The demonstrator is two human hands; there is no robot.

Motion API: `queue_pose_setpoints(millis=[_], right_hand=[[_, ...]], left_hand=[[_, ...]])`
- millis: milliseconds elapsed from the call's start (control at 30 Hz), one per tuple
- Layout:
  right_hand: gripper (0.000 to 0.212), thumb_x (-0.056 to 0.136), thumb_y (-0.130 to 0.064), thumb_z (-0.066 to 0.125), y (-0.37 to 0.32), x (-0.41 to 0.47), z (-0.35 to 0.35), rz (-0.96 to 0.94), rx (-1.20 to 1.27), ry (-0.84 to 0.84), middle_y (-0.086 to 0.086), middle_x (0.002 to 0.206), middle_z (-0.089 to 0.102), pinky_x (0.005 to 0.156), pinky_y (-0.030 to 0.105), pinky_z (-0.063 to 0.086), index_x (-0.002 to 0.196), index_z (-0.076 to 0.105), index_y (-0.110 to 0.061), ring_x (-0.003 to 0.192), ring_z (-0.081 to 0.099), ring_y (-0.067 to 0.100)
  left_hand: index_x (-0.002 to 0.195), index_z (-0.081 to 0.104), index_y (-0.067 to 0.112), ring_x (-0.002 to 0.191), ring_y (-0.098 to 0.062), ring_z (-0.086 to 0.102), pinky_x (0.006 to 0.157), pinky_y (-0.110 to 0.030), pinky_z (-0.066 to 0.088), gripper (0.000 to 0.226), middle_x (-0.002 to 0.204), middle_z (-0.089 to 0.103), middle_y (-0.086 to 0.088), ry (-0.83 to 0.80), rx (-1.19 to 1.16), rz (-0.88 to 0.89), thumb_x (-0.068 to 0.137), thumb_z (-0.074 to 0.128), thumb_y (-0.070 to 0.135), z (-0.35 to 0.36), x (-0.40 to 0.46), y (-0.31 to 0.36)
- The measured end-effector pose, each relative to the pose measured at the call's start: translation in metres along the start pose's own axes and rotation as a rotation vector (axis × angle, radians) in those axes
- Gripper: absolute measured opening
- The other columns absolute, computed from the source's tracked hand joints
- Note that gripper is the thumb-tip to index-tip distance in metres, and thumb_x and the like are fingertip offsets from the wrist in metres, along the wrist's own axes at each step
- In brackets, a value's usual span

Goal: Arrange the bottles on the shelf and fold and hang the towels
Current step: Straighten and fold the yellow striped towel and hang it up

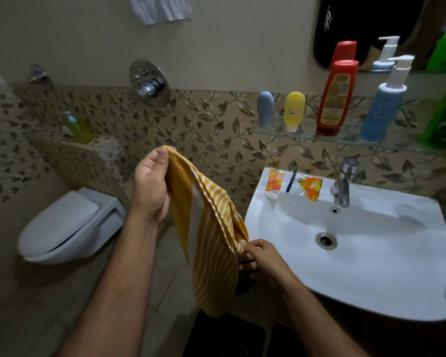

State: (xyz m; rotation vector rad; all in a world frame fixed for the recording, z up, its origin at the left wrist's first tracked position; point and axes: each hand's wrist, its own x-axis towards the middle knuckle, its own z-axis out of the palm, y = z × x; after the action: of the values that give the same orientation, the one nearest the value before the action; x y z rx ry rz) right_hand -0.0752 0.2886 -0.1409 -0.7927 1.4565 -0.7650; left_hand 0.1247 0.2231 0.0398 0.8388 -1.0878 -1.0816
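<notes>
Glass shelf (307,134) carries bottles (331,99); both hands (150,186) pinch towel (211,240).

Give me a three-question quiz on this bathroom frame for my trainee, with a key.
1. True or false: both hands grip the yellow striped towel.
2. Which bottle on the glass shelf stands between the yellow bottle and the blue pump bottle? A) grey bottle B) red bottle C) green bottle
3. Fill in: the toothpaste tube lies on the rim of the ____.

Key: 1. True: left hand holds the top edge, right hand a lower edge. 2. B, the red bottle. 3. Sink.
</notes>
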Motion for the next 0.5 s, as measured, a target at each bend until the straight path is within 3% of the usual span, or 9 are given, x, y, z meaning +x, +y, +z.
queue_pose_setpoints(millis=[100, 167, 267, 333, 400, 500], right_hand=[[0.02, 0.091, -0.028, 0.06, -0.001, 0.008, -0.008, 0.135, 0.19, -0.086, 0.008, 0.081, 0.07, 0.07, 0.036, 0.053, 0.099, 0.067, -0.011, 0.069, 0.068, 0.023], [0.016, 0.092, -0.023, 0.058, -0.004, 0.014, -0.01, 0.224, 0.331, -0.162, 0.007, 0.086, 0.066, 0.072, 0.035, 0.053, 0.101, 0.065, -0.013, 0.076, 0.061, 0.022], [0.012, 0.089, -0.018, 0.059, -0.004, 0.02, -0.011, 0.255, 0.385, -0.139, 0.007, 0.089, 0.065, 0.075, 0.038, 0.054, 0.099, 0.062, -0.012, 0.08, 0.061, 0.021], [0.008, 0.086, -0.012, 0.06, -0.003, 0.021, -0.01, 0.286, 0.374, -0.118, 0.006, 0.076, 0.068, 0.079, 0.041, 0.055, 0.094, 0.062, -0.011, 0.074, 0.063, 0.02], [0.004, 0.085, -0.01, 0.061, -0.002, 0.019, -0.01, 0.314, 0.351, -0.134, 0.005, 0.06, 0.062, 0.072, 0.038, 0.056, 0.089, 0.061, -0.011, 0.058, 0.058, 0.014], [0.005, 0.089, -0.015, 0.061, -0.003, 0.019, -0.014, 0.305, 0.345, -0.091, 0.004, 0.061, 0.054, 0.056, 0.03, 0.054, 0.091, 0.059, -0.011, 0.045, 0.047, 0.009]], left_hand=[[0.078, 0.074, 0.024, 0.07, -0.005, 0.066, 0.068, -0.022, 0.056, 0.032, 0.07, 0.068, 0.006, 0.016, -0.055, -0.038, 0.099, 0.05, 0.028, -0.001, -0.007, -0.004], [0.08, 0.072, 0.022, 0.069, -0.006, 0.066, 0.068, -0.023, 0.056, 0.031, 0.07, 0.068, 0.005, 0.034, -0.107, -0.047, 0.1, 0.048, 0.026, -0.001, -0.013, -0.006], [0.078, 0.072, 0.022, 0.07, -0.007, 0.067, 0.067, -0.024, 0.056, 0.034, 0.07, 0.068, 0.003, 0.039, -0.133, -0.046, 0.101, 0.047, 0.025, -0.003, -0.022, -0.008], [0.077, 0.073, 0.022, 0.071, -0.009, 0.066, 0.069, -0.025, 0.057, 0.034, 0.071, 0.067, 0.003, 0.028, -0.131, -0.046, 0.1, 0.047, 0.026, -0.007, -0.027, -0.007], [0.079, 0.072, 0.023, 0.073, -0.01, 0.065, 0.072, -0.027, 0.057, 0.031, 0.073, 0.066, 0.002, 0.027, -0.116, -0.051, 0.099, 0.049, 0.028, -0.013, -0.031, -0.007], [0.084, 0.067, 0.019, 0.074, -0.01, 0.063, 0.075, -0.027, 0.057, 0.025, 0.073, 0.064, 0.002, 0.048, -0.09, -0.053, 0.099, 0.049, 0.029, -0.029, -0.035, -0.009]])
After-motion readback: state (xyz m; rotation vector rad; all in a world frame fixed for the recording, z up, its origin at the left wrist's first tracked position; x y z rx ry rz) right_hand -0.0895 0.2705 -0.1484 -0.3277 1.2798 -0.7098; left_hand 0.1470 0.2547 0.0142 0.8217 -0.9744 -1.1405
